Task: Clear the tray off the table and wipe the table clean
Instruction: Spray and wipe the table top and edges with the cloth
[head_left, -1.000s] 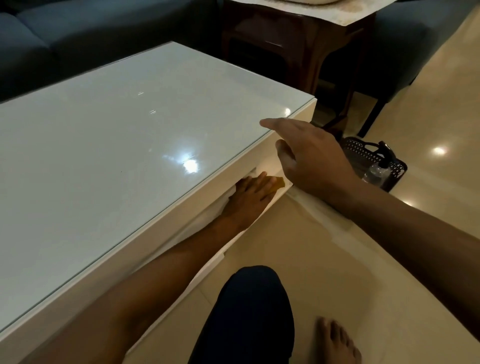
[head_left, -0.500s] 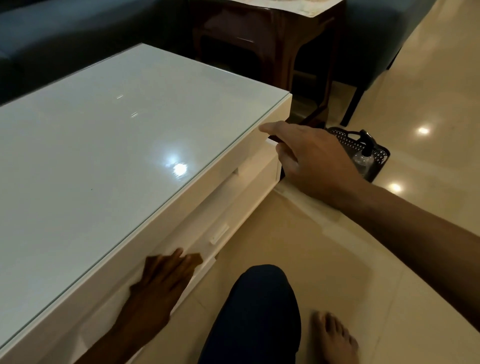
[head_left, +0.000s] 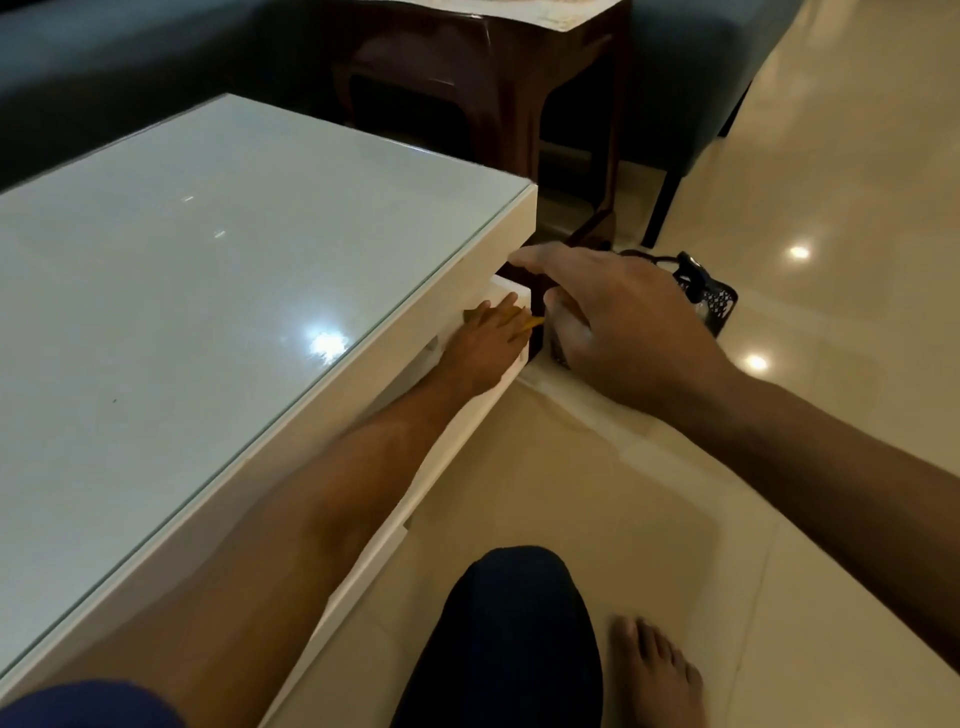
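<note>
White glass-topped table (head_left: 218, 291), top bare, tray not in view. Right hand (head_left: 618, 322) spread, hovering off the near right corner. Left hand (head_left: 488, 343) flat, pressing yellow cloth (head_left: 532, 323) onto lower shelf at that corner.

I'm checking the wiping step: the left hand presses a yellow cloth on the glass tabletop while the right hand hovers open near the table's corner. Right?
Not quite. The head view shows the left hand pressing the yellow cloth on the shelf under the glass tabletop, not on top. The right hand does hover open near the corner.
</note>
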